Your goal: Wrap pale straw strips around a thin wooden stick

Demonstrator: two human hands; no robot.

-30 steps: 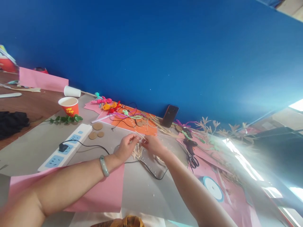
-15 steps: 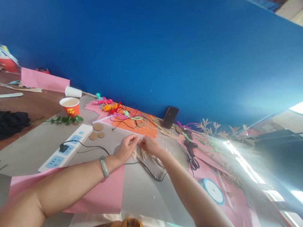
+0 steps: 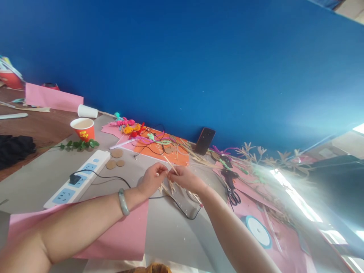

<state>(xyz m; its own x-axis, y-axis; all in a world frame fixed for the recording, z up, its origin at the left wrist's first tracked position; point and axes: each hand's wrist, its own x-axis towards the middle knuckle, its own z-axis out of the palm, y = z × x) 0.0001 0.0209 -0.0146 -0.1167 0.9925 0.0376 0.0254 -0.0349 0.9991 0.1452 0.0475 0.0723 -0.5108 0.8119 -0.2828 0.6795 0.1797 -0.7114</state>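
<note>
My left hand [image 3: 154,178], with a jade-like bangle [image 3: 123,202] on its wrist, is closed in a pinch over the middle of the grey tabletop; whatever it grips is too small to make out. Fingertip to fingertip with it, my right hand [image 3: 185,178] is closed on a thin straw-coloured stick [image 3: 170,164] that pokes out up and to the left. Short pale straw pieces [image 3: 171,187] lie under both hands. A black cord [image 3: 179,206] runs below them.
To the left are a white power strip [image 3: 81,178], small brown discs [image 3: 116,153] and a red paper cup [image 3: 84,131]. A phone [image 3: 204,141] leans on the blue wall. Scissors [image 3: 233,197] and a ribbon spool [image 3: 258,232] lie on the right.
The straw-coloured stick now juts up from my right hand, where it did not show before. My right hand has shifted slightly right and turned; my left hand stays nearly in place.
</note>
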